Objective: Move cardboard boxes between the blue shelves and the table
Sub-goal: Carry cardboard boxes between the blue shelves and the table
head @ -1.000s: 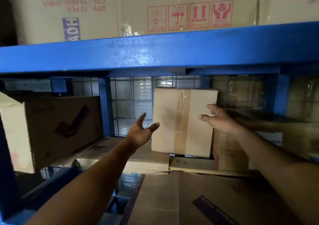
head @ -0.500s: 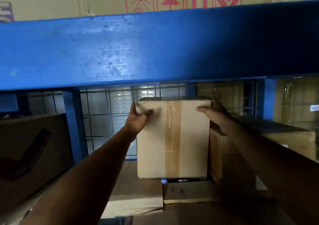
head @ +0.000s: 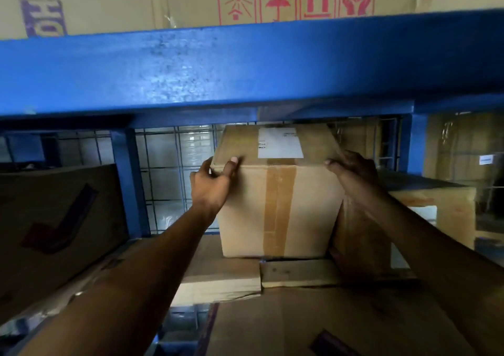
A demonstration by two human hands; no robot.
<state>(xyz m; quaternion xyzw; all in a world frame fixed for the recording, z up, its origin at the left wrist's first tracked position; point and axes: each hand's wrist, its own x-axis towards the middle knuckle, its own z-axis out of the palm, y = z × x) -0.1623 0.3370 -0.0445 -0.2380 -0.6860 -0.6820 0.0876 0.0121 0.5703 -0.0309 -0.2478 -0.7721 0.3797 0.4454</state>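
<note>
Since a second ago both hands have gone from reaching, left palm spread and clear of the box [head: 278, 208], to gripping its top front corners. The box top, with its white label [head: 280, 143], now shows, so either the box tips toward the person or the head has dropped; can't tell which.

Left hand [head: 211, 185]: thumb over the top edge, fingers wrapped round the left side, clamped on the corner. Right hand [head: 354, 175]: fingers hooked over the top right corner, palm against the side. The two hands press inward on the box.

Box location: inside the blue shelf [head: 245, 66], under the beam, standing on flat cardboard [head: 218, 279], wire mesh [head: 169, 181] behind it. Another box [head: 360, 235] sits just beside it on the right, seemingly touching.

Read: grip is set and the pull-out is starting; the box hasn't left the shelf. Clearance under the beam looks tight. Next move is likely a straight draw toward the body, then carry to the table, which is not in view.
</note>
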